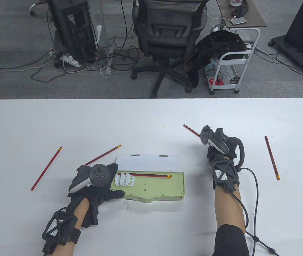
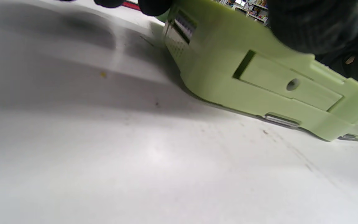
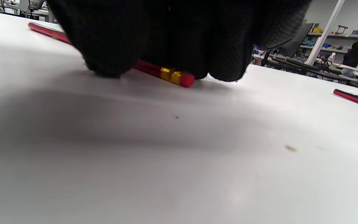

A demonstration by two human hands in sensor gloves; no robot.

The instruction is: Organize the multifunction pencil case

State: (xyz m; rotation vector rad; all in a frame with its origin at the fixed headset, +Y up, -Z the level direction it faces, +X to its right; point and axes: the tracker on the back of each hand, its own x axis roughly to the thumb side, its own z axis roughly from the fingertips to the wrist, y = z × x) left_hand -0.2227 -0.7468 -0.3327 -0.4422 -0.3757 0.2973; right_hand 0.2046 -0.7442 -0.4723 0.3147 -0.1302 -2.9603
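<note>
A light green pencil case (image 1: 151,188) lies open at the table's middle, its white lid (image 1: 148,162) folded back, and one red pencil (image 1: 151,175) lies inside beside a white holder (image 1: 124,180). My left hand (image 1: 115,181) grips the case's left end, fingers over the far corner and thumb along the front edge. The left wrist view shows the case's side (image 2: 259,77) close up under that hand's fingertips (image 2: 154,4). Further right, my right hand (image 1: 212,152) is curled down over another red pencil (image 1: 191,130). Its fingertips (image 3: 104,46) pinch this pencil (image 3: 166,74) near the eraser, against the table.
Loose red pencils lie on the white table: one at the far left (image 1: 46,168), one left of the lid (image 1: 99,157), one at the far right (image 1: 272,157), the last also showing in the right wrist view (image 3: 356,99). Behind the table stand an office chair (image 1: 167,34) and a cart (image 1: 228,61).
</note>
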